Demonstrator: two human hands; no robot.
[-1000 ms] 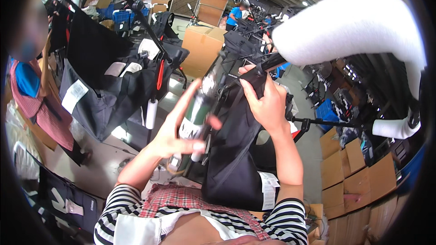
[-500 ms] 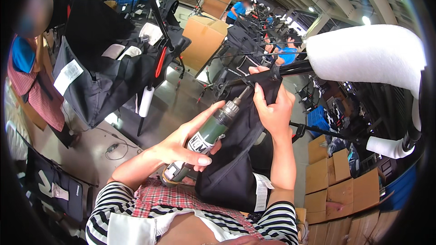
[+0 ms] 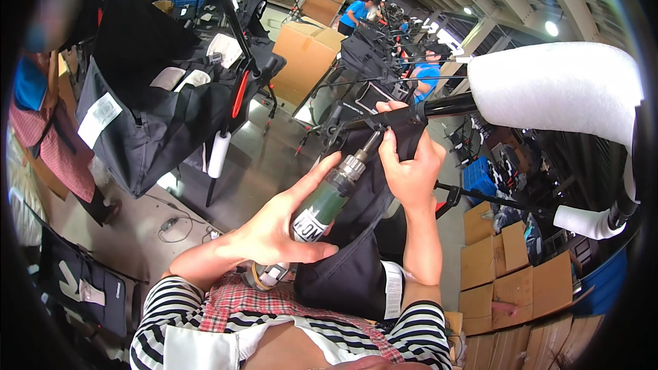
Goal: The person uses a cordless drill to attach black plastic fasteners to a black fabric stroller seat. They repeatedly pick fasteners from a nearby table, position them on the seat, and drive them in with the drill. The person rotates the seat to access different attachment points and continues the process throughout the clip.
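My left hand [image 3: 269, 227] is wrapped round a green power screwdriver [image 3: 325, 203] with a dark collar. The tool slants up to the right, and its bit reaches the black fabric [image 3: 346, 270] where it meets a black frame tube [image 3: 449, 105]. At that spot my right hand [image 3: 414, 173] pinches the fabric against the tube, thumb in front beside the bit. Whether a screw sits under the tip is too small to tell. The fabric hangs down towards my lap and carries a white label [image 3: 393, 292]. White foam wrap [image 3: 548, 89] covers the tube's bent handle end.
At left stands another black folding-frame stroller-like item [image 3: 171, 123] with a red lever [image 3: 240, 94]. A person in a pink checked apron [image 3: 60, 144] is beside it. Cardboard boxes [image 3: 507, 281] fill the lower right. A cable [image 3: 179, 225] lies on the floor; people in blue work farther off.
The screwdriver has shifted slightly right and up, its tip closer to my right thumb. My left thumb has slid along its body. The person at left has moved a little.
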